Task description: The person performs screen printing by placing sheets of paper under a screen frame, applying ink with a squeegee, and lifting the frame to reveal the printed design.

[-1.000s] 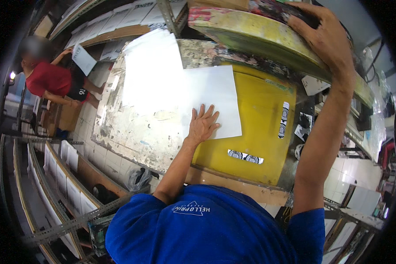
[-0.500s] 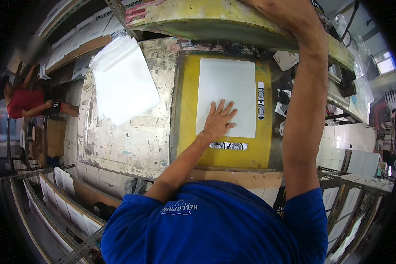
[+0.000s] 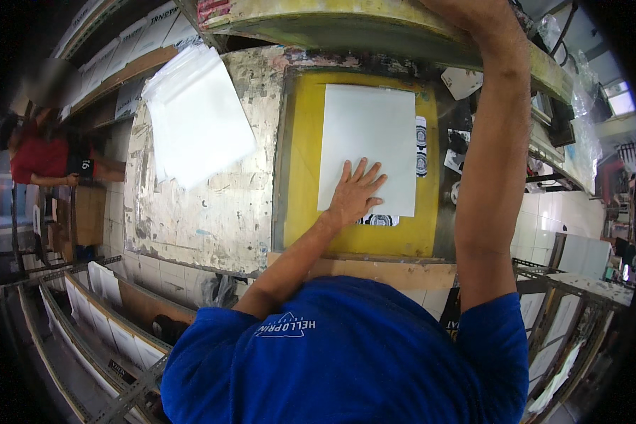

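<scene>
My left hand lies flat with fingers spread on the lower part of a white sheet. That sheet rests on a yellow board. Two strips with black-and-white round prints lie on the board: one strip along the sheet's right edge, the other strip at its near edge, partly hidden by sheet and hand. At the top, my right hand is against a raised, yellow-stained frame. The picture's edge cuts off its fingers, so its grip is hidden.
A fanned stack of white sheets lies on the paint-worn tabletop to the left. Shelves holding white sheets stand at the lower left. A person in a red shirt is at the far left. Clear plastic hangs at right.
My left hand and the white sheet have shifted slightly right and nearer on the board, up against the printed strips. The whole view has moved a little. My right hand stays at the frame.
</scene>
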The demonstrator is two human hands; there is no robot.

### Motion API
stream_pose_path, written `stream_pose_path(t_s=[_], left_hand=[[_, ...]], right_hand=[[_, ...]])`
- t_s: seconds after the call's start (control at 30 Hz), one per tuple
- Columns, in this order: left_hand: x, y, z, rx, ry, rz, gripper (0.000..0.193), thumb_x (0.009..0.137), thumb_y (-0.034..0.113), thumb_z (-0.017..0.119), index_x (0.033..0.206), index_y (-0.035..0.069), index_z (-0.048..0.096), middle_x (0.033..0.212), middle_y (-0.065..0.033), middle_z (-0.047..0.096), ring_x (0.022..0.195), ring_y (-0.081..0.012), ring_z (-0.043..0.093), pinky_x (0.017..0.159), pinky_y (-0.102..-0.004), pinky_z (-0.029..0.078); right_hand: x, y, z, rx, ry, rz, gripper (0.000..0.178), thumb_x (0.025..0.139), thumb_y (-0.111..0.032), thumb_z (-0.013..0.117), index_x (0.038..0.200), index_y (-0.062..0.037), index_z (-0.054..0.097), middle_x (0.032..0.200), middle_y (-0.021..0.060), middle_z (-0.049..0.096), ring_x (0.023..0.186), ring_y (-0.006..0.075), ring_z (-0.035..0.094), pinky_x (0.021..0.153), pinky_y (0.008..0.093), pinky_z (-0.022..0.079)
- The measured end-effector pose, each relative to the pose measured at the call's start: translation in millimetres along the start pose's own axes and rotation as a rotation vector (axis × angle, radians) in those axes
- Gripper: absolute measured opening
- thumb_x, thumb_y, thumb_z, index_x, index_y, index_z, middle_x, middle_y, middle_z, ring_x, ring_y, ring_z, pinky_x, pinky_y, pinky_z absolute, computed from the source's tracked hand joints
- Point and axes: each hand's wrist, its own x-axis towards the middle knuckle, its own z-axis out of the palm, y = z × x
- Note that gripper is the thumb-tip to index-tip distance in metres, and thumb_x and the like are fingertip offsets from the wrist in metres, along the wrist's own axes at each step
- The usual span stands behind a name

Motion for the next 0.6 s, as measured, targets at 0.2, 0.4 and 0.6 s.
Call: stream_pose_path(t_s=[0.2, 0.4, 0.6], left_hand=[[-0.3, -5.2, -64.0, -0.271, 0.384, -0.079, 0.068, 0.092, 0.039, 0.07, 0.148, 0.008, 0.048, 0.149, -0.0123, 0.053, 0.146, -0.0405, 0.038, 0.121, -0.0588, 0.022], [-41.1, -12.6, -165.6, -1.199, 1.078, -0.088, 0.122, 0.07, 0.03, 0.092, 0.162, 0.0, 0.018, 0.132, -0.0169, 0.062, 0.123, -0.0268, 0.059, 0.109, -0.0419, 0.044], [-126.0, -8.9, -123.8, -1.281, 0.865, -0.477, 0.109, 0.065, 0.007, 0.095, 0.155, -0.003, 0.034, 0.132, -0.015, 0.062, 0.111, -0.0218, 0.064, 0.096, -0.0361, 0.053]], right_hand=[[-22.6, -4.8, 5.2, -0.151, 0.069, -0.015, 0.032, 0.085, -0.026, 0.069, 0.107, -0.0045, 0.079, 0.084, 0.0117, 0.077, 0.068, 0.0191, 0.068, 0.068, 0.0327, 0.055], [-104.2, 25.9, 53.4, -0.103, 0.16, -0.264, 0.047, 0.077, -0.016, 0.081, 0.123, -0.0145, 0.075, 0.101, 0.011, 0.074, 0.09, 0.0255, 0.069, 0.081, 0.0362, 0.053], [-209.7, 16.9, 101.0, -0.079, -0.014, -0.052, 0.05, 0.074, -0.021, 0.081, 0.124, -0.0219, 0.074, 0.087, 0.0124, 0.065, 0.078, 0.0304, 0.064, 0.072, 0.04, 0.05]])
